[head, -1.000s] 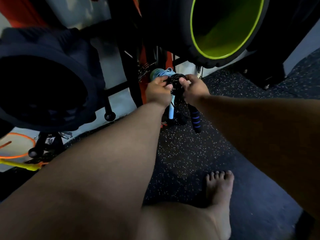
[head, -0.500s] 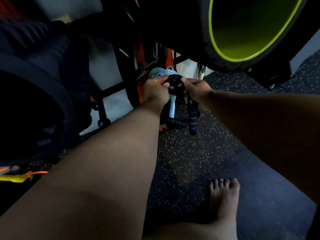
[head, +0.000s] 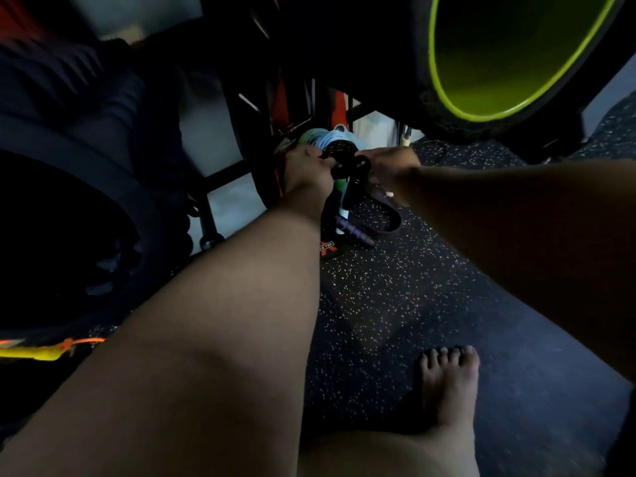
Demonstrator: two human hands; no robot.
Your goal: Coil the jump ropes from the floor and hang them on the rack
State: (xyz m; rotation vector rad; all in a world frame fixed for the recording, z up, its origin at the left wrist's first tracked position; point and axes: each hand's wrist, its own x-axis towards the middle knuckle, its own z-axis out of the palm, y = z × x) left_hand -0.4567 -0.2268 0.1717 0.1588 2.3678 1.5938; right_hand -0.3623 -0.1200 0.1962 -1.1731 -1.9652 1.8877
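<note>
Dim gym corner: speckled rubber floor (head: pixel 395 304) underfoot, black rack (head: pixel 247 139) ahead, lime-lined foam roller (head: pixel 516 63) stowed above. Coiled black jump rope (head: pixel 344 156) gripped from both sides, left hand (head: pixel 306 168) curled round its left edge, right hand (head: pixel 390 163) clasping the right, coil between them just in front of a light-blue rope (head: pixel 330 136) apparently hung on the rack. Probably the hanging step. Keep both grips firm to prevent unravelling, ease the coil onto the rack, then release one hand at a time. Blue-banded handles (head: pixel 352 232) dangling below the hands; touching the floor or not, cannot tell.
</note>
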